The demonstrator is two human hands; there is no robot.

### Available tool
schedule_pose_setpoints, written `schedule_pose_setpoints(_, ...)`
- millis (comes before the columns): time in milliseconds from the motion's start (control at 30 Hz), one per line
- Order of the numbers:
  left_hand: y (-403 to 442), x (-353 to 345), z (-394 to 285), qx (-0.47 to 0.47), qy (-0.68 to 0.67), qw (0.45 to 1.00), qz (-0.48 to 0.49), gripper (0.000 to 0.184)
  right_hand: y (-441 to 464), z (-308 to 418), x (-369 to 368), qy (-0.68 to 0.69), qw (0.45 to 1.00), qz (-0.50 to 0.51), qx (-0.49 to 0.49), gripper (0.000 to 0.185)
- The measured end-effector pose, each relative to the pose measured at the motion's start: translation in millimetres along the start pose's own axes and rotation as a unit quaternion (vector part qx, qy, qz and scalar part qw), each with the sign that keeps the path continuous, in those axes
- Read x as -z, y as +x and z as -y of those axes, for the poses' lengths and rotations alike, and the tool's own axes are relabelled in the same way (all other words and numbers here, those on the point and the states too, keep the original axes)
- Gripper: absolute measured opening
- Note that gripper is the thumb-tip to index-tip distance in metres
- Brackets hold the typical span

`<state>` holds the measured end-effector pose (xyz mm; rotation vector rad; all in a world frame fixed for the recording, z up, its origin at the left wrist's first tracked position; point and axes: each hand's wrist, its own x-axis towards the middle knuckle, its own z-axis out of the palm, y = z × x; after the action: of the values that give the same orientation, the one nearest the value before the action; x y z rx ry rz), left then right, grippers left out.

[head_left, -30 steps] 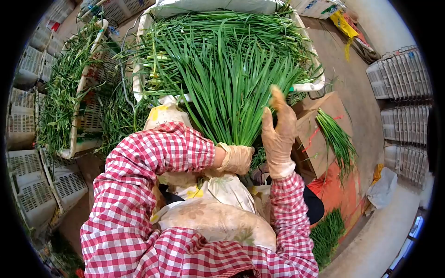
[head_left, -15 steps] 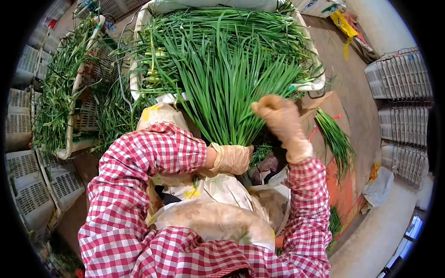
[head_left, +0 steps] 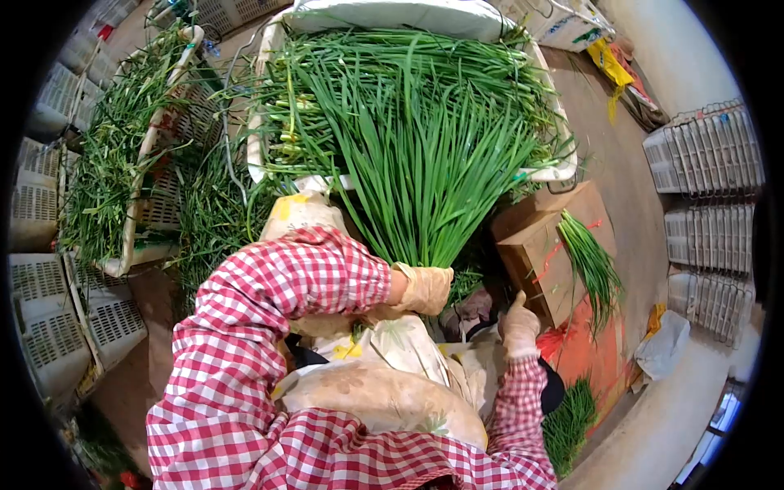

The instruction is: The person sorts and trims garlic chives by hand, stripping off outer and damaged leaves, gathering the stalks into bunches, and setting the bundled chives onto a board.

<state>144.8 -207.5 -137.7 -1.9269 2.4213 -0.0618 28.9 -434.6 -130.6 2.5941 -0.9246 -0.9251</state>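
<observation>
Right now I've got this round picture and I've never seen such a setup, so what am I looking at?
There's no machine, just a person, filmed from a camera worn on their head, looking down. The gloved left hand grips a bundle of long green leaves near its base; it fans out over a white crate heaped with more greens. The gloved right hand is by a cardboard box; whether it holds anything is hard to tell. A smaller bunch lies on that box.

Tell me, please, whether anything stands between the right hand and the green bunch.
Nothing visible stands between the right hand and the leaves of the green bunch; only its gathered lower part is covered, wrapped by the left hand.
</observation>
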Motion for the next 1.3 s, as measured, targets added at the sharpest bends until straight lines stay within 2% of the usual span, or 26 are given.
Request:
schedule_pose_setpoints(33,8.3,-23.8,-1.4,-0.003,0.006,1.000,0.018,0.010,-6.9,12.4,16.4,0.142,0.975,-0.121,0.119,0.037)
schedule_pose_setpoints(67,15.8,-43.5,-6.3,-0.008,0.006,0.999,0.036,0.010,-18.9,23.0,30.2,0.277,0.904,-0.227,0.233,0.032)
schedule_pose_setpoints(100,18.1,-35.3,-5.8,-0.009,0.005,0.999,0.041,0.010,-36.1,42.9,59.0,0.299,0.867,-0.285,0.279,0.031)
schedule_pose_setpoints(133,20.1,-18.7,-0.1,-0.028,-0.025,0.994,0.102,0.012,-49.6,64.1,90.4,0.318,0.823,-0.346,0.319,0.030)
schedule_pose_setpoints(167,21.7,-7.8,6.6,-0.044,-0.051,0.985,0.160,0.016,-58.0,78.1,111.7,0.298,0.800,-0.347,0.388,0.029)
schedule_pose_setpoints(200,34.2,-123.7,-13.8,0.119,-0.328,0.932,-0.099,0.025,-61.6,90.9,126.6,0.274,0.771,-0.348,0.457,0.029)
schedule_pose_setpoints(233,34.7,-106.3,-6.5,0.122,-0.324,0.933,-0.099,0.025,-61.1,106.5,131.4,0.134,0.776,-0.396,0.473,0.029)
schedule_pose_setpoints(267,34.5,-65.0,2.8,0.102,-0.305,0.947,0.000,0.026,-58.9,117.9,132.9,-0.007,0.763,-0.435,0.478,0.030)
schedule_pose_setpoints(300,33.7,-23.1,10.9,0.081,-0.284,0.950,0.100,0.027,-55.1,121.0,134.3,-0.053,0.780,-0.422,0.459,0.032)
schedule_pose_setpoints(333,32.1,-4.2,16.0,0.059,-0.261,0.943,0.198,0.029,-45.4,121.0,135.6,0.011,0.822,-0.356,0.445,0.037)
schedule_pose_setpoints(367,30.5,-9.9,12.2,0.018,-0.128,0.980,0.152,0.027,-41.1,116.1,135.1,0.015,0.844,-0.337,0.417,0.036)
schedule_pose_setpoints(400,29.4,-17.8,7.4,-0.023,0.007,0.994,0.103,0.025,-40.0,111.8,134.6,0.018,0.865,-0.317,0.389,0.034)
schedule_pose_setpoints(433,28.5,-19.1,8.8,-0.036,0.021,0.993,0.111,0.023,-40.0,111.0,133.3,0.050,0.854,-0.327,0.402,0.031)
schedule_pose_setpoints(533,27.6,-16.0,12.2,-0.021,-0.033,0.989,0.146,0.022,-35.4,118.1,122.2,0.021,0.843,-0.357,0.403,0.032)
schedule_pose_setpoints(567,24.3,-11.5,14.5,-0.013,-0.044,0.993,0.110,0.023,-34.5,119.5,119.1,0.021,0.841,-0.359,0.403,0.032)
schedule_pose_setpoints(733,22.4,-10.9,20.4,0.021,-0.082,0.991,0.101,0.021,-46.6,125.7,123.8,0.038,0.879,-0.319,0.353,0.028)
schedule_pose_setpoints(800,22.7,-12.2,22.7,0.030,-0.089,0.991,0.097,0.020,-46.3,126.8,126.0,0.176,0.840,-0.316,0.405,0.029)
schedule_pose_setpoints(867,24.4,-12.0,24.9,0.035,-0.093,0.991,0.093,0.019,-57.9,135.1,145.4,0.218,0.841,-0.299,0.395,0.030)
schedule_pose_setpoints(933,26.2,-10.3,28.0,0.041,-0.097,0.990,0.089,0.018,-59.1,149.6,162.5,0.340,0.760,-0.349,0.430,0.031)
schedule_pose_setpoints(967,25.7,-9.9,29.3,0.042,-0.099,0.990,0.089,0.018,-62.8,156.4,172.4,0.342,0.791,-0.305,0.406,0.030)
schedule_pose_setpoints(1000,27.7,-9.1,32.3,0.046,-0.100,0.990,0.086,0.017,-61.4,165.5,176.3,0.341,0.790,-0.306,0.408,0.030)
schedule_pose_setpoints(1067,25.5,-6.8,38.3,0.050,-0.103,0.991,0.076,0.016,-54.4,183.0,176.7,0.308,0.840,-0.256,0.367,0.031)
schedule_pose_setpoints(1100,23.7,-6.6,42.1,0.052,-0.105,0.991,0.072,0.016,-47.6,190.9,171.5,0.290,0.847,-0.252,0.367,0.035)
schedule_pose_setpoints(1133,21.7,-6.8,46.0,0.056,-0.107,0.990,0.068,0.015,-45.6,194.6,172.3,0.281,0.866,-0.206,0.359,0.036)
schedule_pose_setpoints(1233,20.2,-8.9,44.8,0.062,-0.117,0.989,0.060,0.014,-42.7,196.8,166.6,0.313,0.855,-0.204,0.360,0.033)
schedule_pose_setpoints(1300,21.2,-9.9,38.9,0.065,-0.122,0.989,0.061,0.013,-46.3,191.4,169.7,0.401,0.843,-0.154,0.324,0.029)
